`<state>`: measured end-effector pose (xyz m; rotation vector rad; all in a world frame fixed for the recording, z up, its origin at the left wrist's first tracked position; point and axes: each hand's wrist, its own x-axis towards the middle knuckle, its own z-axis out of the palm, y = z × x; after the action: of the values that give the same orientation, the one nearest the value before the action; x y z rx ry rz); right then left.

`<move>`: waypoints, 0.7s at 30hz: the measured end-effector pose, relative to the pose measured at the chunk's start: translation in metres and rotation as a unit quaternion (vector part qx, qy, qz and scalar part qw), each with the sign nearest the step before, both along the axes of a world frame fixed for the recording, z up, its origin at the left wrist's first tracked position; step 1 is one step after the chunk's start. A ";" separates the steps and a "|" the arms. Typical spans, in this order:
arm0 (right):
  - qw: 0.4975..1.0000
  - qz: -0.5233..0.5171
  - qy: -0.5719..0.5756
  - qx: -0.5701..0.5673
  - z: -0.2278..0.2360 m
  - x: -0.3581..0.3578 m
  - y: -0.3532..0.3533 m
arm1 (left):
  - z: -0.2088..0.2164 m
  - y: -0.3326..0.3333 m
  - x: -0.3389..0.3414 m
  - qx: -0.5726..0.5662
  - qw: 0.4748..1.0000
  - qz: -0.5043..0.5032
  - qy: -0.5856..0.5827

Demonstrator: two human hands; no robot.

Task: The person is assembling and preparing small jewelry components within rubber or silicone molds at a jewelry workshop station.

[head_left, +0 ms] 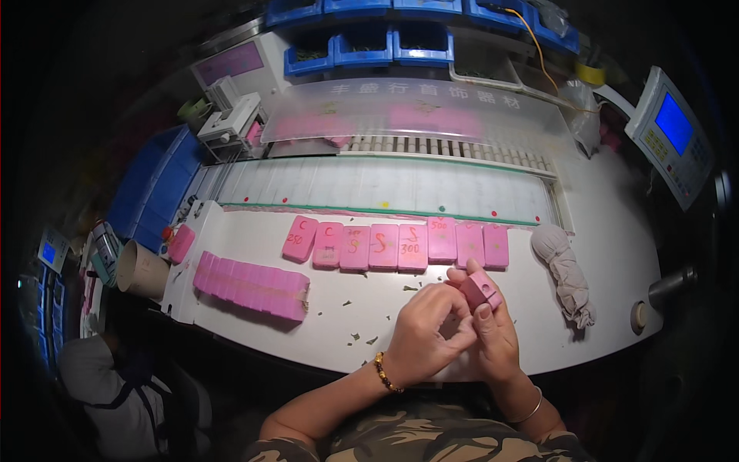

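Observation:
A small pink rubber mould (483, 288) with a dark round hole in its end is gripped in my right hand (499, 343), between thumb and fingers, above the front of the white worktop. My left hand (425, 327) is curled close beside it, its thumb and forefinger closed together; whether a small piece is pinched there is hidden. A row of pink moulds (382, 248) with handwritten red marks stands just beyond my hands. To the left lies a long line of similar pink moulds (250, 285), pressed face to face. Small green scraps (356, 337) are scattered near my left hand.
Behind the row runs a pale panel with green edges (385, 189). A clear cover (400, 108) and blue bins (422, 46) are farther back. At right are a rolled cloth (564, 277) and a keypad display (673, 131). At left stands a beige cup (142, 269); another person sits lower left.

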<state>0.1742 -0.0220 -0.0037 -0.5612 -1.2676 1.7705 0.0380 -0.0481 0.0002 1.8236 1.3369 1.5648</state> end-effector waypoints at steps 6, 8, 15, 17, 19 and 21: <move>0.997 -0.012 -0.060 0.040 0.001 0.009 0.008 | 0.015 -0.007 -0.010 -0.263 0.928 -0.161 -0.209; 0.995 0.010 -0.098 0.019 0.002 0.014 0.010 | 0.021 -0.004 -0.015 -0.331 0.895 -0.196 -0.224; 0.989 0.100 -0.086 -0.072 0.003 0.043 0.013 | 0.024 0.005 -0.028 -0.357 0.809 -0.299 -0.360; 0.985 0.106 0.036 -0.128 0.018 0.029 0.012 | 0.013 0.006 -0.036 -0.278 0.642 -0.332 -0.634; 0.983 0.106 0.051 -0.138 0.018 0.026 0.018 | 0.014 0.008 -0.038 -0.270 0.660 -0.303 -0.633; 0.973 0.074 0.136 -0.170 0.011 0.022 0.022 | 0.018 0.008 -0.032 -0.261 0.680 -0.270 -0.630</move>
<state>0.1958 -0.0004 0.0071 -0.3994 -0.8405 2.1262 0.0059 -0.0400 0.0185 0.3673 0.3742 1.3362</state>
